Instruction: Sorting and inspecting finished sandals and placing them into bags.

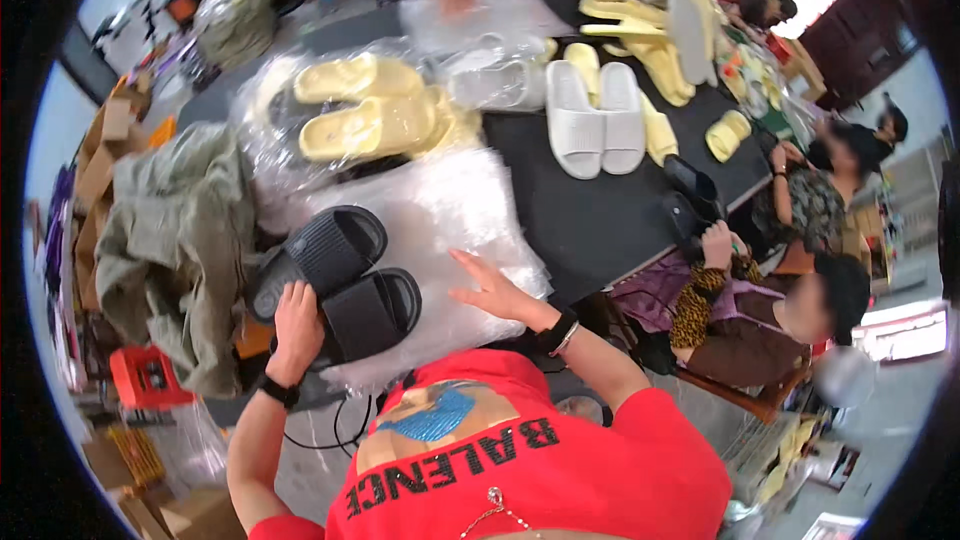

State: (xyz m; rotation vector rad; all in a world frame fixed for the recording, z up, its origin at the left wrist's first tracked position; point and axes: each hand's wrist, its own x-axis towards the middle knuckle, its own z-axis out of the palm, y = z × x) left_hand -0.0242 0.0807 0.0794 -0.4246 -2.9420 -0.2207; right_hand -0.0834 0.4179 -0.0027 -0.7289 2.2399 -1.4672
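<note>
Gripping the light, bendy black slippers at the heel, left hand fingers curl; right hand spreads flat on slippery plastic bags.

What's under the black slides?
The black slides lie on clear plastic bags, left hand on the heels. The table beneath the bags is hidden.
</note>
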